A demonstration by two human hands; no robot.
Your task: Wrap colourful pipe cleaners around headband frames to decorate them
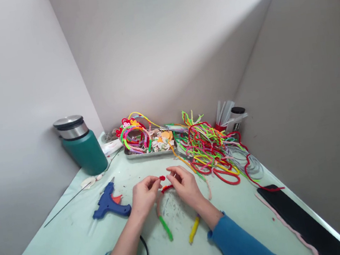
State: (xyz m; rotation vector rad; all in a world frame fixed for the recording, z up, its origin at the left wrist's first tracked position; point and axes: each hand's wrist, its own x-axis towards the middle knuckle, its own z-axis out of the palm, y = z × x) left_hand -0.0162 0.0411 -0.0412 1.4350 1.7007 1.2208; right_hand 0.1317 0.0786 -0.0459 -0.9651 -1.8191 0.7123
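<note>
A small red fuzzy piece [162,178] sits at the pinched thumb and forefinger of my left hand [146,193]. Just to its right is my right hand [184,184], thumb and forefinger slightly apart, with nothing visible between them. Beneath both hands a curved band wrapped in pipe cleaner [165,228] lies on the table; its green end points toward me on the left, its yellow end [194,229] on the right. Red shows at the top of the curve, partly hidden by my right hand. Left of my left hand lies a blue glue gun [109,202].
A green flask [85,152] stands back left. Behind my hands, a metal tray [151,154] holds paper scraps and colourful headbands [125,140]. A tangled heap of pipe cleaners [207,143] lies back right, near glue sticks [225,113]. A black phone-like slab [299,219] lies at right.
</note>
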